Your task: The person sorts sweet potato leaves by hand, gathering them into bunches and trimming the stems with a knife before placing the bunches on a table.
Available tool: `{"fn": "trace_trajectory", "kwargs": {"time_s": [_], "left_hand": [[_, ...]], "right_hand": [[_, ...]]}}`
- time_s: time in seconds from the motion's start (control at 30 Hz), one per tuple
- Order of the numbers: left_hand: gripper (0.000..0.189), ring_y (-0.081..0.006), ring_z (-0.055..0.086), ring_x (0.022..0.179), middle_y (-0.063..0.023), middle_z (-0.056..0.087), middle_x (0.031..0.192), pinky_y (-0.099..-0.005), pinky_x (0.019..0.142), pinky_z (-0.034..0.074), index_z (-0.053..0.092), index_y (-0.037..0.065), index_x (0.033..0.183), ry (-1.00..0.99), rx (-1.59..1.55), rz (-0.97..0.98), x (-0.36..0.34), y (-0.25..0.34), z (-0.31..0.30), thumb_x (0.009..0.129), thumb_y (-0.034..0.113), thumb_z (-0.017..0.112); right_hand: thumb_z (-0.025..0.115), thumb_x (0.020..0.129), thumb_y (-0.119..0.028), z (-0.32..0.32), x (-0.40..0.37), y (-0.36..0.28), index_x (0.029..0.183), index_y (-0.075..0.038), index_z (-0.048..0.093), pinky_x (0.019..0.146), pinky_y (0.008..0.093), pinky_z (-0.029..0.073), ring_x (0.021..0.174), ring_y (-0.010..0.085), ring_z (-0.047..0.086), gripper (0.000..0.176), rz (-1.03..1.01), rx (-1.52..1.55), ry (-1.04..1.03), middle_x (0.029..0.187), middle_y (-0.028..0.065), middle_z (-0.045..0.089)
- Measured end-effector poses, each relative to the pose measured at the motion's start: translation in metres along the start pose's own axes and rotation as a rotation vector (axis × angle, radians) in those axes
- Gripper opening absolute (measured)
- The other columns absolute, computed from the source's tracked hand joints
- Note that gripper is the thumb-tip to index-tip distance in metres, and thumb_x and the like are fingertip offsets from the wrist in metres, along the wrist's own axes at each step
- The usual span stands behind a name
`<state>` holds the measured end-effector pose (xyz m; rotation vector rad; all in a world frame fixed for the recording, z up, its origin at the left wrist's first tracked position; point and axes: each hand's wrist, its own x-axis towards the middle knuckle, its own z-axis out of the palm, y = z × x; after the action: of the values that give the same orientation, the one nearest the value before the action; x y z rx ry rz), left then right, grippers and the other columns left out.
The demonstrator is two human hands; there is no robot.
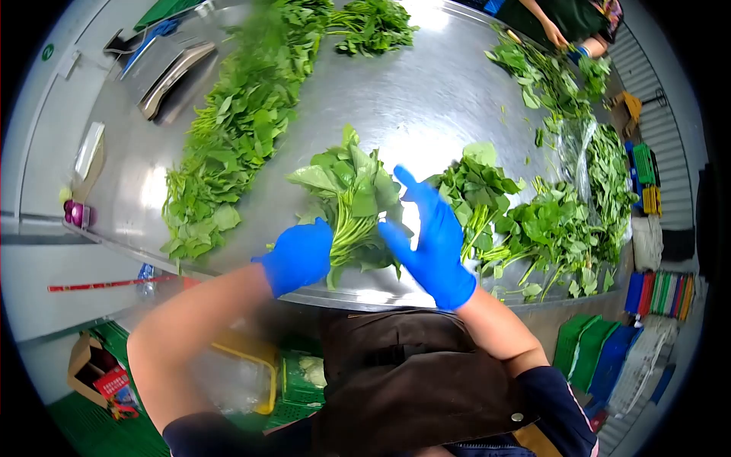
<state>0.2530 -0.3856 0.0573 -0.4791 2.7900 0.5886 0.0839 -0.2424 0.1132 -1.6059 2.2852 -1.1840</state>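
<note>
A bunch of leafy greens (352, 206) with pale green stems is between my hands, close to the near edge of the steel table (365, 99). My left hand (299, 257), in a blue glove, is closed on the left side of the stems, and its fingers are partly hidden by the bunch. To the right of the bunch, my right hand (432, 240), also gloved in blue, has its fingers spread and holds nothing. Just beyond that hand lies another bunch of greens (478, 190) on the table.
A long row of greens (251, 114) runs up the table's left side. Loose greens (567, 221) and clear plastic (576, 152) cover the right side. A curved metal piece (171, 76) sits at the upper left. Another person's hand (556, 34) is near greens at the upper right.
</note>
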Motion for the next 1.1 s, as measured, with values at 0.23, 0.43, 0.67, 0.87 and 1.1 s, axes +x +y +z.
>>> {"fn": "trace_trajectory", "kwargs": {"time_s": [0.23, 0.43, 0.67, 0.87, 1.1], "left_hand": [[0.05, -0.0369, 0.061, 0.066, -0.0226, 0.061, 0.075, -0.0451, 0.059, 0.049, 0.046, -0.015, 0.11, -0.098, -0.025, 0.028, 0.007, 0.001, -0.003, 0.067, 0.008, 0.056], [0.042, -0.0392, 0.06, 0.07, -0.023, 0.061, 0.075, -0.0466, 0.062, 0.048, 0.048, -0.011, 0.104, -0.209, -0.075, -0.017, 0.018, 0.002, -0.007, 0.067, 0.007, 0.055], [0.034, -0.0406, 0.06, 0.073, -0.0235, 0.061, 0.077, -0.0466, 0.064, 0.048, 0.049, -0.008, 0.098, -0.232, -0.157, 0.015, 0.023, -0.001, -0.003, 0.067, 0.006, 0.053], [0.027, -0.0415, 0.059, 0.076, -0.0241, 0.061, 0.081, -0.0475, 0.067, 0.047, 0.051, -0.004, 0.093, -0.227, -0.202, -0.007, 0.022, 0.001, 0.0, 0.068, 0.007, 0.053], [0.034, -0.0389, 0.058, 0.089, -0.0181, 0.061, 0.095, -0.0435, 0.075, 0.048, 0.057, 0.004, 0.101, -0.082, -0.484, 0.269, 0.019, 0.002, 0.009, 0.067, 0.012, 0.062]], "right_hand": [[0.064, 0.08, -0.012, 0.02, -0.01, 0.071, 0.095, -0.006, 0.068, 0.078, 0.0286, 0.047, 0.084, 0.0164, 0.06, 0.016, 0.501, 0.61, 0.085, 0.093, 0.0062, 0.066], [0.058, 0.088, -0.014, 0.019, -0.03, 0.079, 0.103, -0.003, 0.064, 0.076, 0.0228, 0.044, 0.083, 0.0067, 0.054, 0.019, 0.697, 0.794, 0.046, 0.092, -0.0008, 0.062], [0.057, 0.089, -0.015, 0.018, -0.033, 0.084, 0.103, -0.004, 0.063, 0.076, 0.0219, 0.043, 0.084, 0.0053, 0.052, 0.019, 0.724, 0.829, 0.044, 0.09, -0.0028, 0.061], [0.058, 0.087, -0.013, 0.014, -0.029, 0.077, 0.106, -0.005, 0.062, 0.079, 0.0268, 0.044, 0.088, 0.0138, 0.057, 0.02, 0.591, 0.625, 0.057, 0.101, 0.006, 0.062], [0.069, 0.074, -0.02, 0.001, -0.011, 0.0, 0.131, -0.006, 0.042, 0.101, 0.0446, 0.033, 0.122, 0.0337, 0.043, 0.065, -0.466, 0.236, -0.419, 0.133, 0.0173, 0.043]]}}
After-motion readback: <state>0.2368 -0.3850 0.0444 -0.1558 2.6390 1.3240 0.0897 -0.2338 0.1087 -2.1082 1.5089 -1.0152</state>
